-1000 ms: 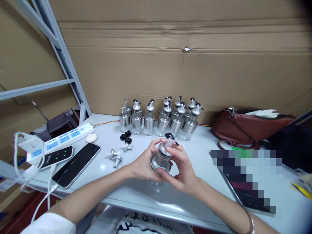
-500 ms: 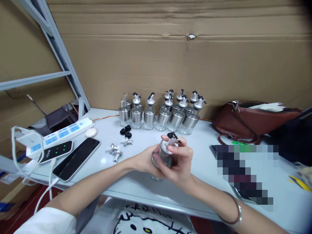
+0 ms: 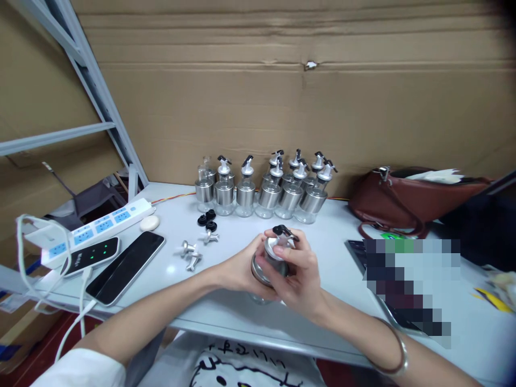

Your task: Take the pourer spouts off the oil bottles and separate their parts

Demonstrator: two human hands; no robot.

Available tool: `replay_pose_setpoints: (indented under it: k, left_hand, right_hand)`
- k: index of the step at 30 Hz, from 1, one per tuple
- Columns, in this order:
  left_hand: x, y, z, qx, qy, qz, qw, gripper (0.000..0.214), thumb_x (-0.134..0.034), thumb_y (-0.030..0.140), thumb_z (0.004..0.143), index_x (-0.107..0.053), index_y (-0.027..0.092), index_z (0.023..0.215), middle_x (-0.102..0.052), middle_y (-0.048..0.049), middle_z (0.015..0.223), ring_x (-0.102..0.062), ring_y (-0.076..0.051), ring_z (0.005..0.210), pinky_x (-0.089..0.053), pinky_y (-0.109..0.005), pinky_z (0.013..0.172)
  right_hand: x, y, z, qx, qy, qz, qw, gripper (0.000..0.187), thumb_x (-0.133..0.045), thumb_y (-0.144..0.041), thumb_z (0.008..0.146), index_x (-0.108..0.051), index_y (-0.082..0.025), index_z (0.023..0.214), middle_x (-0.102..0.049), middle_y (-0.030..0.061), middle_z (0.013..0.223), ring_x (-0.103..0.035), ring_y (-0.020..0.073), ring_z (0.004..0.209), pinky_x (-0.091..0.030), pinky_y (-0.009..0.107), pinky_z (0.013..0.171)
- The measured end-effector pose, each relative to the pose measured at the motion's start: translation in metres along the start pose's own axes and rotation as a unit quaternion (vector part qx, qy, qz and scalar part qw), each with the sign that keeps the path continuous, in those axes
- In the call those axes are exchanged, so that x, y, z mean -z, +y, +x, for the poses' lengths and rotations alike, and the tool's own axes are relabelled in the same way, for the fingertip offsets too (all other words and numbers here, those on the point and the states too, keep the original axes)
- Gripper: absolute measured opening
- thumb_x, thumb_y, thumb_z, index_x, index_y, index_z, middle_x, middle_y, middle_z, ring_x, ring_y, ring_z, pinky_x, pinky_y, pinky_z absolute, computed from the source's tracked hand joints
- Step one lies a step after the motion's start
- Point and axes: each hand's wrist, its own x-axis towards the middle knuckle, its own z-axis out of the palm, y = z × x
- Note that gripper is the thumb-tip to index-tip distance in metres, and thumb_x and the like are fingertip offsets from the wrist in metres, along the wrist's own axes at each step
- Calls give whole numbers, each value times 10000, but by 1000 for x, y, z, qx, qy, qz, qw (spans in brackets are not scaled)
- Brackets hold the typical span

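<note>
Near the front edge of the table stands a glass oil bottle (image 3: 261,299) with a steel sleeve, a silver pourer and a black flip lid on top. My left hand (image 3: 237,271) is wrapped round the bottle's body from the left. The fingers of my right hand (image 3: 300,274) are closed round the silver pourer (image 3: 274,248) at its neck. Part of the bottle is hidden behind my fingers. To the left lie several loose silver pourer spouts (image 3: 190,251) and several black rubber stoppers (image 3: 208,220).
Several similar bottles (image 3: 245,196) stand along the cardboard at the back, most with pourers fitted. On the left are a power strip (image 3: 102,223), a phone (image 3: 127,267) and a small charging device (image 3: 92,257). A brown bag (image 3: 397,201) sits at the right, behind a partly blurred tablet-like device (image 3: 357,252).
Both hands stay on the bottle. The fingers of my right hand have shifted slightly around the pourer, and its black lid has turned a little. The view has tilted slightly.
</note>
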Motion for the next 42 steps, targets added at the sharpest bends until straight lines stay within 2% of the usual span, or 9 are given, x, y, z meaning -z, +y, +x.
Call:
replay_pose_setpoints:
  k: [4, 8, 10, 18, 24, 31, 37, 40, 42]
  left_hand:
    - [4, -10, 2, -32, 150, 0, 988, 960, -874, 316, 463, -271, 266, 1209, -332, -130, 1356, -365, -304, 1302, -322, -450, 1069]
    - [8, -24, 5, -89, 381, 81, 917, 858, -783, 441, 610, -244, 260, 1253, -224, -116, 1441, -192, -288, 1403, -174, -453, 1149]
    - [9, -30, 6, -58, 420, 121, 898, 757, -699, 387, 720, -219, 262, 1292, -183, -103, 1476, -145, -257, 1424, -126, -441, 1166]
    - [7, -45, 5, 41, 370, 185, 910, 726, -590, 136, 717, -197, 206, 1324, -104, -147, 1504, -68, -270, 1443, -112, -463, 1170]
    - [2, -34, 0, 105, 281, 235, 925, 546, -496, 54, 741, -361, 251, 1231, 3, -74, 1531, -82, -285, 1441, -367, -444, 1064]
    - [6, -35, 0, 90, 215, 290, 928, 585, -365, -106, 681, -432, 237, 1151, -92, -73, 1475, -93, -223, 1444, -195, -453, 1164]
    - [8, -38, 0, 86, 214, 277, 933, 496, -379, -83, 712, -461, 226, 1090, -204, -90, 1402, -491, -186, 1162, -452, -383, 992]
    - [11, -41, 0, 72, 212, 263, 938, 496, -393, -81, 706, -458, 230, 1087, -226, -85, 1375, -553, -146, 1012, -501, -347, 916]
    - [13, -42, 0, 62, 210, 252, 943, 497, -399, -82, 706, -452, 231, 1089, -227, -83, 1368, -567, -121, 948, -507, -340, 910]
  right_hand:
    - [5, 12, 34, -28, 51, 28, 998, 373, -581, -84, 813, -422, -304, 1068, -511, 45, 1046, -573, 222, 1042, -539, 370, 713]
    - [-6, 47, 74, -13, 105, 5, 994, 358, -581, -181, 840, -414, -309, 1130, -474, 52, 1131, -550, 197, 1002, -522, 354, 737]
    - [-18, 71, 85, -34, 98, -28, 994, 385, -556, -225, 862, -392, -307, 1200, -463, 68, 1169, -541, 201, 1000, -518, 353, 743]
    - [-56, 134, 84, -59, 5, -122, 991, 639, -449, -256, 910, -104, -265, 1447, -382, 138, 1376, -458, 243, 1229, -405, 440, 1026]
    - [-69, 155, 85, -86, -26, -163, 983, 647, -414, -241, 932, -55, -246, 1471, -430, 150, 1314, -468, 234, 1231, -391, 423, 1051]
    - [-80, 172, 90, -87, -5, -152, 984, 603, -397, -222, 930, -102, -253, 1454, -439, 136, 1292, -463, 218, 1231, -375, 428, 1065]
    - [-75, 155, 86, -55, 8, -174, 983, 666, -421, -201, 893, -71, -216, 1460, -215, 155, 1472, -209, 243, 1404, -246, 465, 1144]
    - [-64, 127, 77, -50, 10, -181, 982, 655, -427, -188, 884, -95, -229, 1447, -132, 142, 1509, -132, 254, 1429, -222, 491, 1151]
    - [-52, 105, 70, -27, -13, -177, 984, 596, -427, -167, 883, -177, -261, 1415, -173, 123, 1493, -177, 246, 1417, -253, 491, 1139]
